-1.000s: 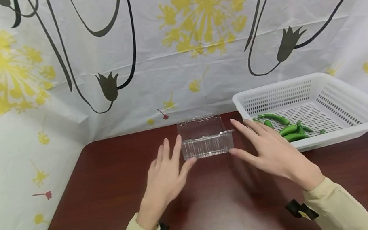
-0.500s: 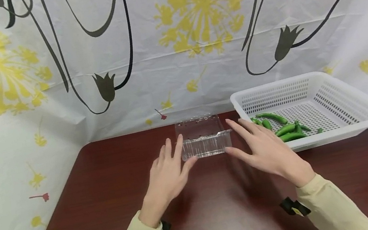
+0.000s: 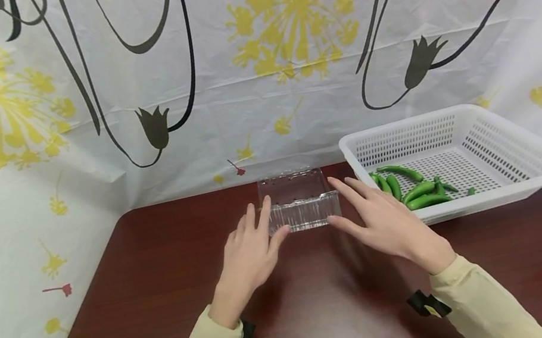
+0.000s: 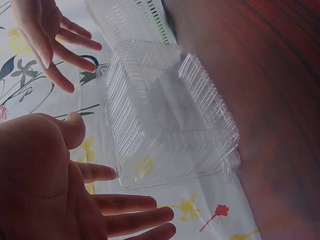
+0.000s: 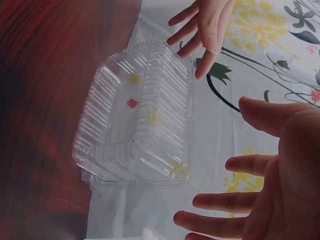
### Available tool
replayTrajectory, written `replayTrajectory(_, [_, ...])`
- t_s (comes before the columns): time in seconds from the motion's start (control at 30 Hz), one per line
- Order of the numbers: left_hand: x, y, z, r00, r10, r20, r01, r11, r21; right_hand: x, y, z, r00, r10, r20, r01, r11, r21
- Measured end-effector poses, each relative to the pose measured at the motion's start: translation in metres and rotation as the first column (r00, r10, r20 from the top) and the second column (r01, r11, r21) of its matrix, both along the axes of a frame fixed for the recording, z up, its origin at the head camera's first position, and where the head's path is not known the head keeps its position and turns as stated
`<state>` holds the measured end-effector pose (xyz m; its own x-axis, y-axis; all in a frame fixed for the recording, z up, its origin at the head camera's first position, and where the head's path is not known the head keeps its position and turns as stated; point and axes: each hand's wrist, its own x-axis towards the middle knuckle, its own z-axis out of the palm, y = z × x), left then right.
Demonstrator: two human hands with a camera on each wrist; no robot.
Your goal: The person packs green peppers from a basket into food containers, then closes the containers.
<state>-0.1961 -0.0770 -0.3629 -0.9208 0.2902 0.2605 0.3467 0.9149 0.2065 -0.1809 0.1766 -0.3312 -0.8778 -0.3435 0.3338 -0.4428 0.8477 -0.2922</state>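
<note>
A clear plastic clamshell box (image 3: 305, 214) stands on the table, its lid (image 3: 291, 186) laid back toward the wall. Left of it my left hand (image 3: 250, 254) has its fingers spread and fairly straight; in the left wrist view the index fingertip overlaps the box's edge, and whether it touches I cannot tell. On the other side my right hand (image 3: 386, 221) spreads its fingers too, and a gap shows between them and the box in the right wrist view. Neither hand holds anything. Ridged walls of the box (image 4: 165, 110) show in both wrist views.
A white perforated basket (image 3: 504, 192) stands at the right, just beyond my right hand. Several green chilli peppers (image 3: 419, 191) lie in its left part. A patterned white cloth (image 3: 222, 141) hangs behind the dark red table (image 3: 322, 305).
My right hand has moved a little left, nearer the box. My left hand has shifted slightly right and forward. The view has drifted slightly; box and basket stay in place.
</note>
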Motion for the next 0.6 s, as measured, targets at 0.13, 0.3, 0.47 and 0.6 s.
replayTrajectory(0.13, [-0.001, 0.000, 0.000, 1.000, 0.007, 0.016, -0.007, 1.000, -0.007, -0.001, -0.002, -0.001, 1.000, 0.006, 0.000, -0.006, 1.000, -0.003])
replayTrajectory(0.3, [-0.001, 0.000, 0.000, 1.000, 0.013, 0.016, -0.012, 1.000, -0.005, -0.003, -0.006, -0.002, 1.000, 0.020, -0.011, -0.020, 1.000, -0.011])
replayTrajectory(0.47, [-0.001, 0.000, 0.001, 1.000, 0.003, 0.012, -0.003, 1.000, -0.009, -0.006, -0.011, -0.001, 1.000, 0.015, -0.020, -0.015, 1.000, -0.013])
replayTrajectory(0.6, [-0.001, 0.000, 0.002, 1.000, -0.007, 0.020, 0.007, 1.000, -0.020, -0.008, -0.013, -0.002, 0.999, 0.018, -0.036, -0.018, 1.000, -0.012])
